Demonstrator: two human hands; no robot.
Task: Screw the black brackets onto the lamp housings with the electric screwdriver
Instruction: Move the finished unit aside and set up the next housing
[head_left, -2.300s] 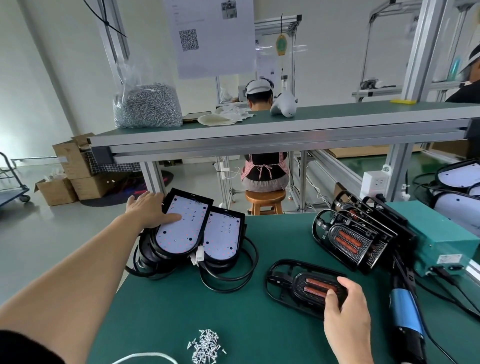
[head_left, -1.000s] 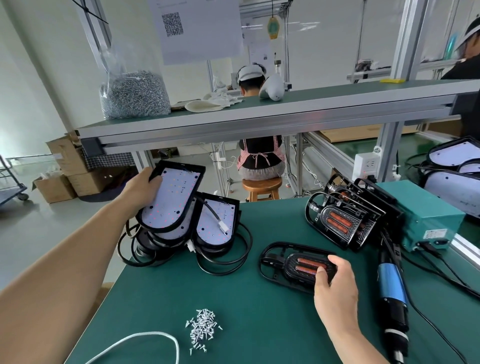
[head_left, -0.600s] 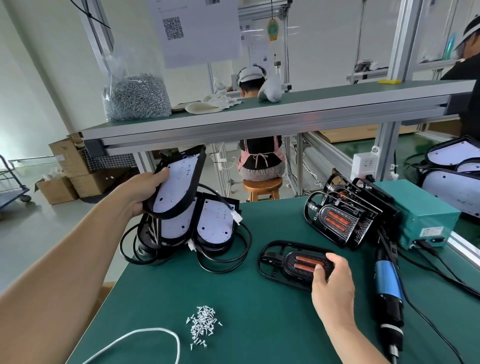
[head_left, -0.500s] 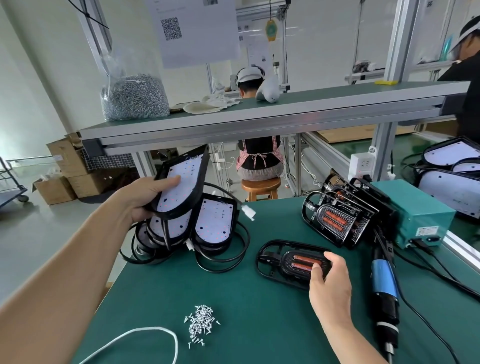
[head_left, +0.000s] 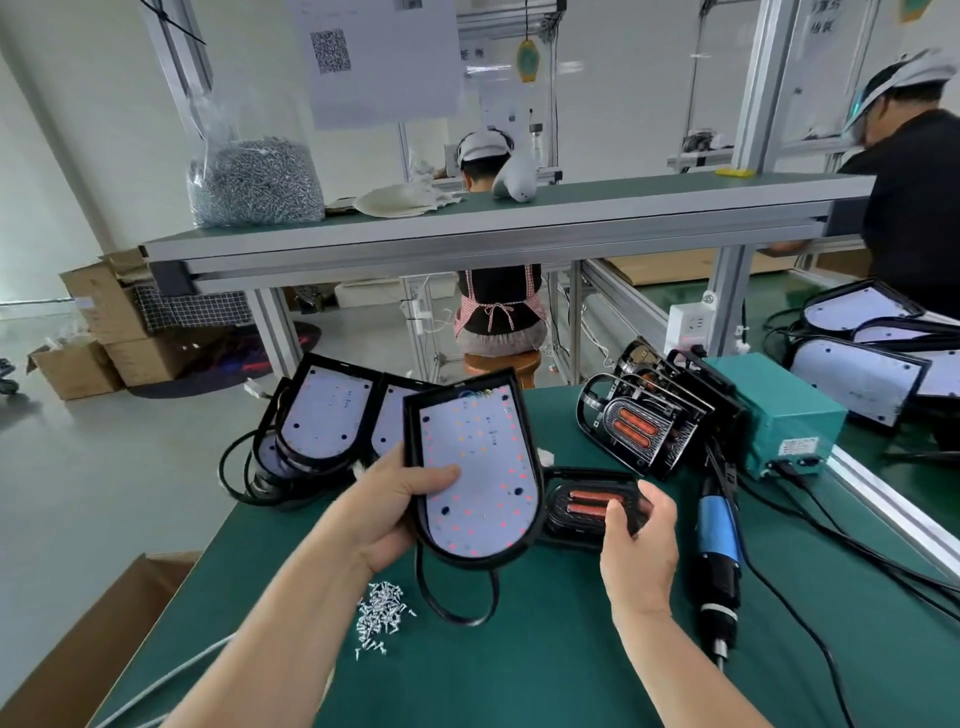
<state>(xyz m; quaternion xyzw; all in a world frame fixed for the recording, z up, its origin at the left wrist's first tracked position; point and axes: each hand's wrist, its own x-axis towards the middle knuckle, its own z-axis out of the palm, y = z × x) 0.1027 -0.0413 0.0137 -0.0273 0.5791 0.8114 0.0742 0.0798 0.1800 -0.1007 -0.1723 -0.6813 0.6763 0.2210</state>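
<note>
Left hand: rounded housing; right hand: ribbed bracket

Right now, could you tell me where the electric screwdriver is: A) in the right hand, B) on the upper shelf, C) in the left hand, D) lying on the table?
D: the electric screwdriver lies on the table beside the right hand, which grips a black bracket; the left hand holds a lamp housing.
</note>
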